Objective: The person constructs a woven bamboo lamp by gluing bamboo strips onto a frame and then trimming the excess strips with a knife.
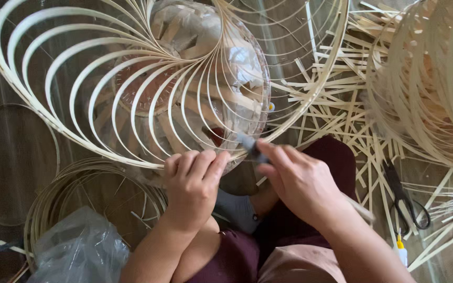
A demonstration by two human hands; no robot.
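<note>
1. Since the camera looks straight down, nearest is the person's lap in dark maroon cloth, with a crinkled clear plastic bag (82, 251) lying on the floor at the lower left.
2. The left hand (192, 186) is curled shut, fingers pinching the lower rim of the bamboo frame (148, 89), a big round thing made of thin curved strips fanning out from one spot.
3. The right hand (300, 181) is closed around a small dark tool (250, 147); it's blurry, so I can't tell what kind. Its tip sits right at the frame's rim, just beside the left fingers.
4. A coil of bamboo hoops (79, 181) lies on the floor left of the left hand.
5. Black scissors (405, 202) lie on the floor off to the right, among loose bamboo strips (336, 105).
6. Farther up, a clear plastic-wrapped dome (221, 78) sits inside the frame.
7. Top right, a second bamboo frame (431, 84) rests on the scattered strips.
</note>
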